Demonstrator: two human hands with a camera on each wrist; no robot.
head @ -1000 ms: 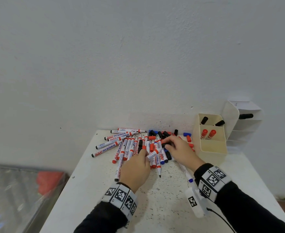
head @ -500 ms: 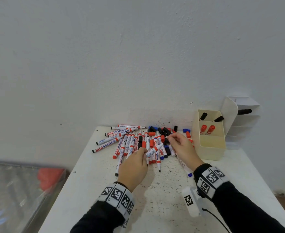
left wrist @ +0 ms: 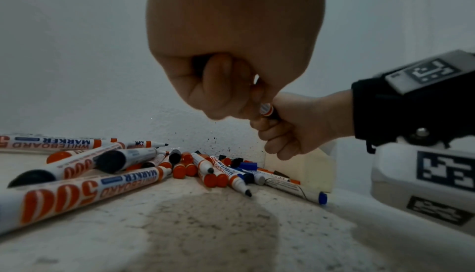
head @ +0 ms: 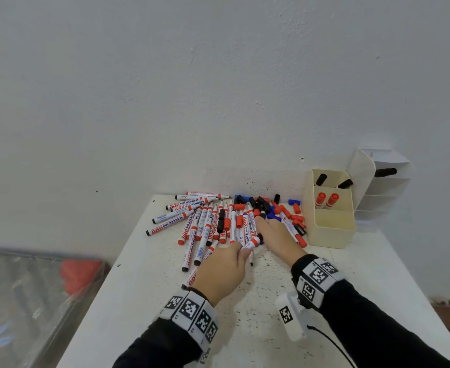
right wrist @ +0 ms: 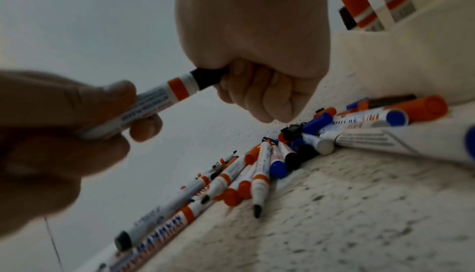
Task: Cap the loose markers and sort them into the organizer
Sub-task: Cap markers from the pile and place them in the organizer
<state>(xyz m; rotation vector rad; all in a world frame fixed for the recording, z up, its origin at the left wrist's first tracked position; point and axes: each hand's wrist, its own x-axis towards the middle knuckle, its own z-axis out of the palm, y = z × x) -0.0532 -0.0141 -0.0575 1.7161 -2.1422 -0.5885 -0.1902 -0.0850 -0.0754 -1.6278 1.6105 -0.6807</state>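
Note:
My left hand (head: 226, 269) grips the white barrel of a whiteboard marker (head: 251, 243) just above the table, near the front of the pile. My right hand (head: 273, 235) meets it from the right. Its fingers curl round a black cap (right wrist: 208, 77) that sits over the tip of the marker (right wrist: 164, 95). In the left wrist view only the marker's orange-banded end (left wrist: 266, 110) shows between the two fists. The pile of loose markers (head: 208, 224) and caps (head: 295, 208) lies against the wall. The cream organizer (head: 332, 232) stands to the right and holds two black and two red markers.
A white tiered shelf (head: 385, 192) stands behind the organizer with one black marker on it. The wall runs close behind the pile. The speckled white table (head: 245, 328) drops off at its left edge (head: 107, 282). A blurred red thing (head: 79, 272) lies below on the left.
My right hand has left the caps at the back of the pile and drawn toward my left hand, bringing a black cap onto the tip of the marker that my left hand holds.

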